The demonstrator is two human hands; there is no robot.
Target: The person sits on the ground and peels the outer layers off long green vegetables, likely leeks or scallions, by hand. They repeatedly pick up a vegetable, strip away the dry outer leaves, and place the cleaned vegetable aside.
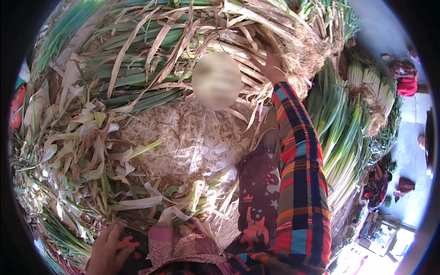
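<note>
My right hand (273,68), in a plaid sleeve, reaches onto a pile of untrimmed leeks or large green onions (252,74) with dry brown leaves, near their root ends (302,51). Its fingers are partly lost among the stalks, so whether it grips any cannot be told. At the lower left, my left hand (108,247) rests by my patterned trouser leg with its fingers slightly apart and nothing visible in it. A blurred round patch covers part of the pile. Peeled leaves (86,151) lie heaped at the left.
Bundles of cleaned green onions (338,137) lie along my right side, with white-stemmed bunches (374,82) beyond. A dirty sheet (185,141) covers the ground before me. A red bag (18,106) is at the far left. Other people (377,185) are at the far right.
</note>
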